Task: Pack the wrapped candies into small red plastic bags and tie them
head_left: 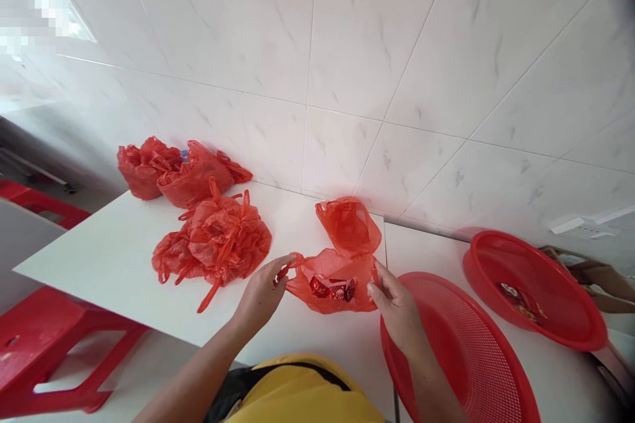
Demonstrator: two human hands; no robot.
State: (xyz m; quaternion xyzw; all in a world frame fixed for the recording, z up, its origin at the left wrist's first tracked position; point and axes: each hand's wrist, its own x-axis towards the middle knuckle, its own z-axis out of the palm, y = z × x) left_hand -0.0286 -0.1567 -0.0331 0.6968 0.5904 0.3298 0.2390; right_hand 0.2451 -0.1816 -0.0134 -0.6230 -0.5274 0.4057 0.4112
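Observation:
A red plastic bag stands on the white table in front of me, its mouth spread wide. Inside it lie several small red wrapped packets; their exact kind is too small to make out. My left hand grips the bag's left handle, fingers curled round it. On the other side, my right hand pinches the right edge of the same bag between thumb and fingers. Just behind it, touching or nearly so, sits another red plastic bag with its opening gaping.
Several tied red bags are heaped to the left, with fuller red bags against the tiled wall. At right stand a red perforated basket and a red basin holding a few small packets. A red stool is at lower left.

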